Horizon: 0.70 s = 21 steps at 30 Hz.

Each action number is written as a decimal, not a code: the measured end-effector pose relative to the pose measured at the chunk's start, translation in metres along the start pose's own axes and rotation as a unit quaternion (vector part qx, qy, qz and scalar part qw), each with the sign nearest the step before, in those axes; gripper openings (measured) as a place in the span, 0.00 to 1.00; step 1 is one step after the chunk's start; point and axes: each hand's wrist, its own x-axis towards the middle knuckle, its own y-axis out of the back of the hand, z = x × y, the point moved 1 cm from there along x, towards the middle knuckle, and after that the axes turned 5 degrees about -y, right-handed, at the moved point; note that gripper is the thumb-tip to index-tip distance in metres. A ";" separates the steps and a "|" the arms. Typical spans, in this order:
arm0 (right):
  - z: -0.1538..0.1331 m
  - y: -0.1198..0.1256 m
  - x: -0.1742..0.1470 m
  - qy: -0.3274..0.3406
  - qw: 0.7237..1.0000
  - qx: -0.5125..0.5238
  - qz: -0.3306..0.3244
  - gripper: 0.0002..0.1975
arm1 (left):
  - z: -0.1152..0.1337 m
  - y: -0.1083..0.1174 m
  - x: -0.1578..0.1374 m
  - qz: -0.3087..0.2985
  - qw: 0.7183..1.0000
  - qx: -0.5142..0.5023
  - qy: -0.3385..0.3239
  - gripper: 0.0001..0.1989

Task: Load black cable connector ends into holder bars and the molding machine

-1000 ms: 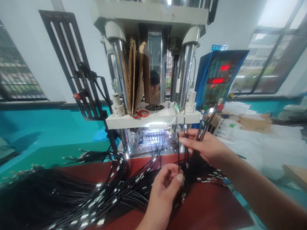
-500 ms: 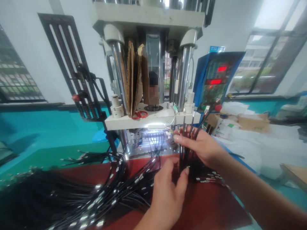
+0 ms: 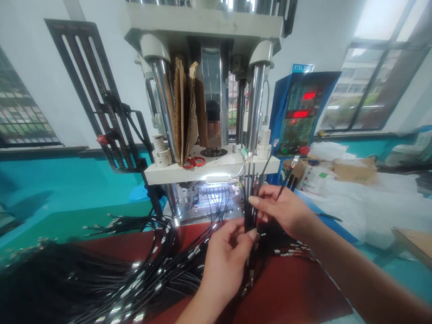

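Observation:
Several black cables (image 3: pixel 249 189) with metal ends stand upright in a bundle in front of the press. My left hand (image 3: pixel 225 258) is closed around the lower part of the bundle, thumb against fingers. Higher up, my right hand (image 3: pixel 283 209) pinches the same cables between thumb and fingers; one cable pokes up apart from the rest above its knuckles. Behind the hands, a lit metal mould (image 3: pixel 212 198) has thin black cables running out of it toward me. The fingertips are partly hidden by the cables.
A large heap of black cables (image 3: pixel 84 270) covers the left of the red table (image 3: pixel 297 288). Red-handled scissors (image 3: pixel 194 162) and cardboard (image 3: pixel 184 112) sit on the press plate (image 3: pixel 162 174). A blue control box (image 3: pixel 300 112) stands at the right, near white bags (image 3: pixel 378 198).
My left hand has closed on the lower cables, where before its thumb and fingers were apart. My right hand has shifted slightly, and the cable bundle has moved a little left.

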 end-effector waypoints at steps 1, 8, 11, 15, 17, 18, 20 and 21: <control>-0.001 0.000 -0.001 0.001 1.000 -0.014 0.012 0.15 | 0.000 0.001 0.000 0.007 1.000 0.020 -0.010 0.14; 0.003 0.002 -0.005 0.005 0.997 -0.021 0.077 0.17 | 0.000 0.010 0.005 0.042 0.999 0.017 0.017 0.11; 0.009 0.001 -0.003 -0.013 0.999 0.015 0.034 0.18 | -0.001 0.010 0.007 0.002 0.996 -0.051 0.078 0.12; 0.012 -0.003 0.001 -0.044 0.996 0.071 0.029 0.18 | -0.004 0.009 0.008 -0.007 0.997 -0.040 0.068 0.10; 0.013 -0.004 0.002 -0.052 0.994 0.086 0.037 0.18 | -0.007 0.007 0.008 -0.017 0.997 -0.029 0.066 0.10; 0.013 -0.004 0.003 -0.054 0.994 0.092 0.037 0.17 | -0.009 0.006 0.007 -0.023 0.998 -0.024 0.057 0.10; 0.014 -0.003 0.004 -0.057 0.992 0.111 0.027 0.16 | -0.014 0.001 0.007 -0.041 0.998 -0.034 0.036 0.10; 0.015 -0.002 0.005 -0.058 0.991 0.121 0.022 0.15 | -0.017 -0.002 0.006 -0.056 0.996 -0.057 0.039 0.11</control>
